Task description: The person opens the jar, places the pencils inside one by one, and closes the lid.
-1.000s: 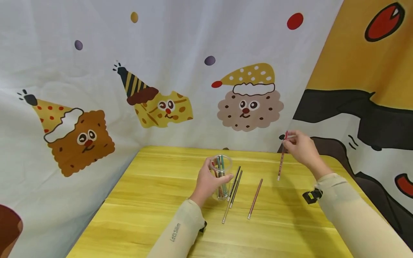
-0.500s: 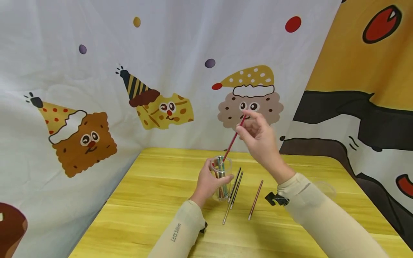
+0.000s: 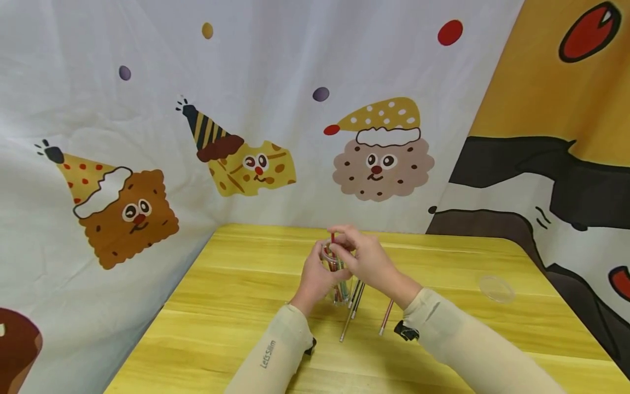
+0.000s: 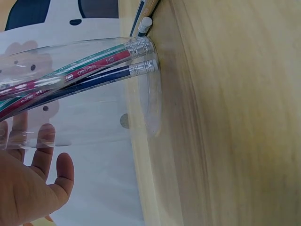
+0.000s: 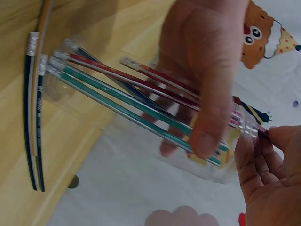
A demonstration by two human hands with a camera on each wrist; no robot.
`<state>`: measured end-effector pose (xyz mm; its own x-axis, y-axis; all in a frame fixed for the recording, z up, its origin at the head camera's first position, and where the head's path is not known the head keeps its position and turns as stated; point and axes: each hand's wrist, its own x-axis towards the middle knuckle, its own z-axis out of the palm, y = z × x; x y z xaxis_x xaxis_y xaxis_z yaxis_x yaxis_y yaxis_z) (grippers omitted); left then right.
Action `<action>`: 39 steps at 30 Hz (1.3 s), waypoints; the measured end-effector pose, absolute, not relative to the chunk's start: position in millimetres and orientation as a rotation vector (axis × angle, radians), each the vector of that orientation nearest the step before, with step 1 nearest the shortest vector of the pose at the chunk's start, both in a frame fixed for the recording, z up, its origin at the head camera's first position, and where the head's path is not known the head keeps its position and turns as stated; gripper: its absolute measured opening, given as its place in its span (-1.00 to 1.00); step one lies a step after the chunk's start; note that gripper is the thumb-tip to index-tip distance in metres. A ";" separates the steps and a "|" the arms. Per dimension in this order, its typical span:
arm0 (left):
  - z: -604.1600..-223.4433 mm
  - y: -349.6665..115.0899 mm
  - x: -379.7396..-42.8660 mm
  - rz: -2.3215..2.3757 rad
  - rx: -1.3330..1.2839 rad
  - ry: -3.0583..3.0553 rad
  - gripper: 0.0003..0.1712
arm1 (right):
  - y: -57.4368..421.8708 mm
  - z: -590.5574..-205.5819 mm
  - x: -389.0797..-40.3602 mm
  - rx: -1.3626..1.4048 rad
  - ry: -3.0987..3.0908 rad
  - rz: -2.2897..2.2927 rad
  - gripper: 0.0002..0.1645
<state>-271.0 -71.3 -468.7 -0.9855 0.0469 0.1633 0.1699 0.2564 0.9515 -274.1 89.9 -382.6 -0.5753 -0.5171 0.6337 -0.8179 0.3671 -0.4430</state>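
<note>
A clear plastic jar stands near the middle of the table, gripped by my left hand with fingers and thumb around its upper part. Green pencils, a red one and a dark blue pencil lean inside it, eraser ends down. My right hand is over the jar's mouth, pinching the top of a red pencil. In the right wrist view, that pencil's eraser end is inside the jar, higher than the other erasers.
Right of the jar lie two dark pencils and a tan pencil. Farther right is a reddish pencil, partly covered by my right arm. A clear round lid lies at the right. Behind the table hangs a cartoon-printed cloth.
My right hand has carried the red pencil from the table's right side up, left and down into the jar. My left hand has kept its hold on the jar.
</note>
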 end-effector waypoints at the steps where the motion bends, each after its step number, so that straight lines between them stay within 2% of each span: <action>1: -468.7 -71.2 -271.1 -1.835 -0.209 -2.410 -0.28 | 89.4 -384.1 -273.9 1.164 -2.266 1.054 -0.57; 8: -468.9 -70.4 -271.4 -1.819 -0.227 -2.400 -0.39 | 86.2 -385.7 -274.2 1.145 -2.374 0.993 -0.76; 24: -469.1 -70.6 -272.5 -1.818 -0.226 -2.399 -0.36 | 81.4 -385.6 -271.9 1.157 -2.394 0.781 -0.95; 37: -469.1 -70.6 -273.3 -1.834 -0.244 -2.373 -0.29 | 78.5 -386.4 -268.1 1.182 -2.306 0.465 -0.93; 39: -469.7 -70.8 -273.6 -1.812 -0.239 -2.376 -0.29 | 77.2 -388.7 -268.3 1.172 -2.293 0.372 -0.87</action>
<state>-273.6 -70.8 -469.7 -0.9769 0.0389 0.2100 0.2128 0.2605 0.9417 -268.3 77.2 -388.7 -0.4811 -0.6639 0.5725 -0.8110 0.5851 -0.0030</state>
